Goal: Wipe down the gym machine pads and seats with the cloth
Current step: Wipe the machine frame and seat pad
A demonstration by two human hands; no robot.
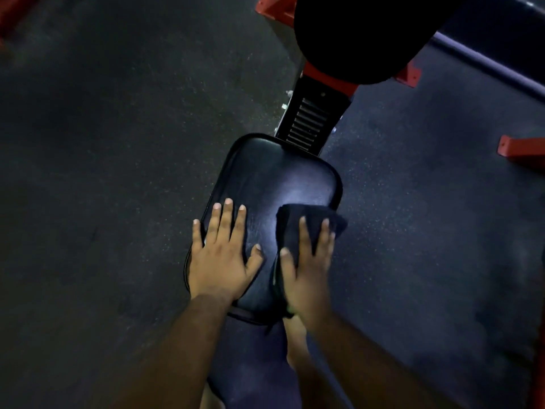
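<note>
On the glossy black seat (265,184), left hand (219,255) lies spread; right hand (306,267) presses flat a dark folded cloth (312,218).

- 2 hands: left hand (219,262) & right hand (306,274)
- 1 dark cloth (312,221)
- 1 black seat pad (274,184)
- 1 big round black pad (356,36) up top
- 1 black ribbed post (309,119) btwn the 2 pads
- approx. 4 red frame bits, e.g. one at right (520,149)
</note>
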